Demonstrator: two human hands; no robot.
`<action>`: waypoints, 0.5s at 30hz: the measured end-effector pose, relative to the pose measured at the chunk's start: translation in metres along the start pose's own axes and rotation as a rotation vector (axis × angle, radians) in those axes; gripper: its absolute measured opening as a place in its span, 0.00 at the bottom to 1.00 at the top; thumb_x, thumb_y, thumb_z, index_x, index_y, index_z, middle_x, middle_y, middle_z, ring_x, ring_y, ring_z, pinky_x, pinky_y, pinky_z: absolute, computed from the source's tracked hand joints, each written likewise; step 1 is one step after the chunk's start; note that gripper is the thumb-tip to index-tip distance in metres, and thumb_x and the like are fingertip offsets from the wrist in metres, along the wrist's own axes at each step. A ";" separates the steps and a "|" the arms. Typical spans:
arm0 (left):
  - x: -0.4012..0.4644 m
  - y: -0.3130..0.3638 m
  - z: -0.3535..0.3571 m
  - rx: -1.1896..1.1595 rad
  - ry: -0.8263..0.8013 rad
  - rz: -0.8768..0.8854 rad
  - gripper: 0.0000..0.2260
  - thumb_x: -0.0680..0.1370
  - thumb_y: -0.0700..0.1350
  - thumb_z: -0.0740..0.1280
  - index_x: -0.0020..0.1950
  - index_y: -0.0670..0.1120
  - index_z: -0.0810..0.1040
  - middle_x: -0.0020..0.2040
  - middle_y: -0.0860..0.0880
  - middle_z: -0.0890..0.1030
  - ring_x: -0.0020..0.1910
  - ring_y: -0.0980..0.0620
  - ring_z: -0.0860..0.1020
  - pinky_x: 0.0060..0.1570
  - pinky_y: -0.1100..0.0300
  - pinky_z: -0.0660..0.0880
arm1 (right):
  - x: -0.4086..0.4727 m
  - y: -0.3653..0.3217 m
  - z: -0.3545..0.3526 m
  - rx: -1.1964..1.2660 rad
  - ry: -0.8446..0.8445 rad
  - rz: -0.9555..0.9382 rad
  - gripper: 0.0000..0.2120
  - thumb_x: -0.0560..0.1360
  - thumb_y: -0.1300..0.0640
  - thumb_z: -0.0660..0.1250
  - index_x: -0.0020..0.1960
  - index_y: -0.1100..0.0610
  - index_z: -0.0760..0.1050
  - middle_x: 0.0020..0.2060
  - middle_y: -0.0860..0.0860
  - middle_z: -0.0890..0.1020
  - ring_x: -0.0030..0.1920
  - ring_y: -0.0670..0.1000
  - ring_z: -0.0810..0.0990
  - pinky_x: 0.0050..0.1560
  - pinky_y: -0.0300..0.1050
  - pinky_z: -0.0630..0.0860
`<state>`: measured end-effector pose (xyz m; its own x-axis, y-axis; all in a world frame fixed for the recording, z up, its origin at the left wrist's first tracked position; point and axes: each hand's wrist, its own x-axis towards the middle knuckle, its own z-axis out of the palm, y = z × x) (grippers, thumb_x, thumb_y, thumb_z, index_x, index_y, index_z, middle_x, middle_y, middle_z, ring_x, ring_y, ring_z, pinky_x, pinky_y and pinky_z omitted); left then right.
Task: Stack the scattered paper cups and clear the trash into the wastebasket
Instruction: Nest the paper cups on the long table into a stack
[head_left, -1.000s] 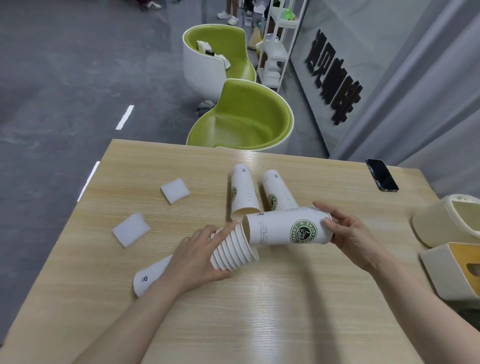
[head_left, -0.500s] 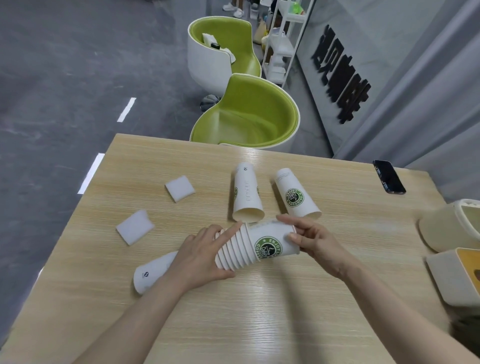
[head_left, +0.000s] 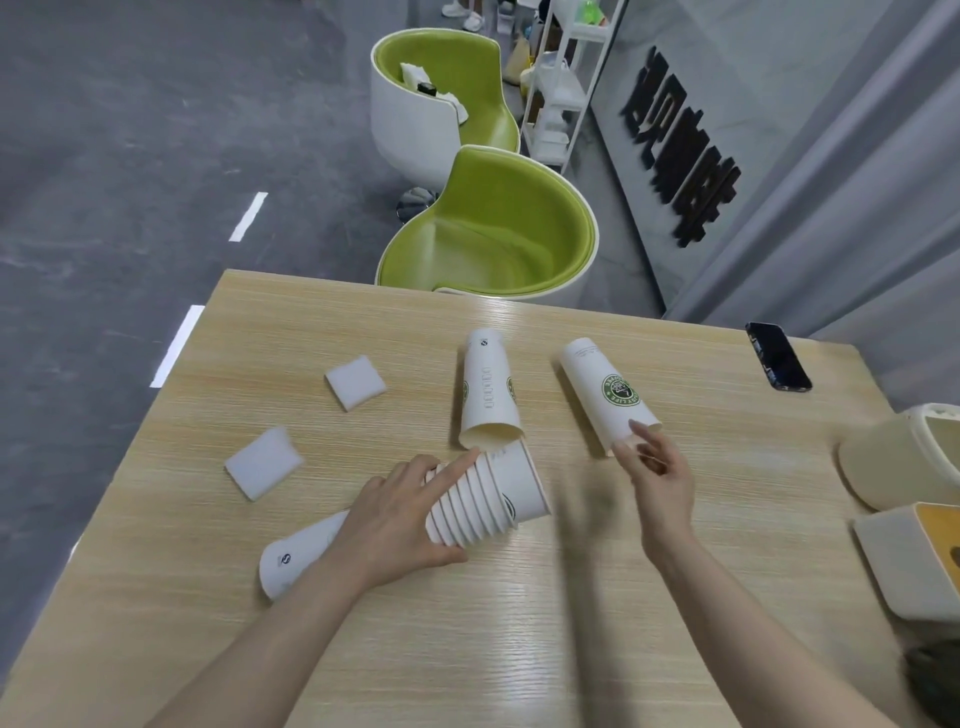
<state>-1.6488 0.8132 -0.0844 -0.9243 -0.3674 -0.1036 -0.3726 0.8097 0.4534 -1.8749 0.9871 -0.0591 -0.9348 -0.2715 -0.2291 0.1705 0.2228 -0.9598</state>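
L hand (head_left: 395, 525) grips the nested cup stack (head_left: 483, 499), which lies on its side on the table (head_left: 519, 649) w/ its open mouth pointing right; thumb under, index finger stretched along the top of the rims. The stack's base end sticks out behind the wrist, toward the near-left. R hand (head_left: 660, 478) holds nothing, fingers loosely spread, fingertips touching or just at the mouth of a single cup (head_left: 608, 395) w/ a green logo, lying on its side; hand is blurred, so can't tell if contact is firm. Between the 2 hands, another lone cup (head_left: 488, 400) lies on its side, mouth just beside the stack's rim. Left of the cups, 2 white square scraps (head_left: 356, 382) (head_left: 262, 462) lie apart on the wood. Far right: a black phone (head_left: 778, 356) near the table edge, a cream wastebasket (head_left: 883, 457) tipped on its side, & a cream box (head_left: 909, 566) w/ yellow top just beside it. Behind the table, 2 green chairs (head_left: 498, 234).
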 end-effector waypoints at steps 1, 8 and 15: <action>0.000 -0.001 -0.001 0.001 -0.002 -0.003 0.46 0.67 0.70 0.65 0.69 0.71 0.30 0.66 0.56 0.63 0.63 0.56 0.66 0.51 0.60 0.63 | 0.010 0.003 -0.002 -0.037 0.066 0.017 0.16 0.71 0.62 0.73 0.57 0.51 0.79 0.54 0.55 0.73 0.52 0.50 0.74 0.44 0.35 0.70; 0.000 0.001 -0.003 -0.013 0.005 -0.034 0.46 0.67 0.68 0.67 0.71 0.70 0.35 0.66 0.55 0.64 0.63 0.54 0.66 0.53 0.59 0.65 | 0.066 0.011 0.011 -0.017 0.080 0.232 0.16 0.73 0.66 0.70 0.61 0.58 0.78 0.50 0.51 0.75 0.46 0.50 0.73 0.42 0.36 0.69; 0.000 0.000 -0.003 -0.005 0.028 -0.053 0.47 0.67 0.68 0.66 0.66 0.73 0.28 0.66 0.56 0.63 0.64 0.55 0.65 0.55 0.58 0.66 | 0.074 0.018 0.000 -0.013 0.121 0.227 0.15 0.73 0.73 0.65 0.57 0.62 0.80 0.47 0.51 0.76 0.45 0.50 0.74 0.40 0.37 0.73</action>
<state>-1.6482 0.8116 -0.0819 -0.9006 -0.4222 -0.1030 -0.4205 0.7867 0.4520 -1.9407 0.9710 -0.0934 -0.9038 -0.0990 -0.4163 0.3767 0.2774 -0.8838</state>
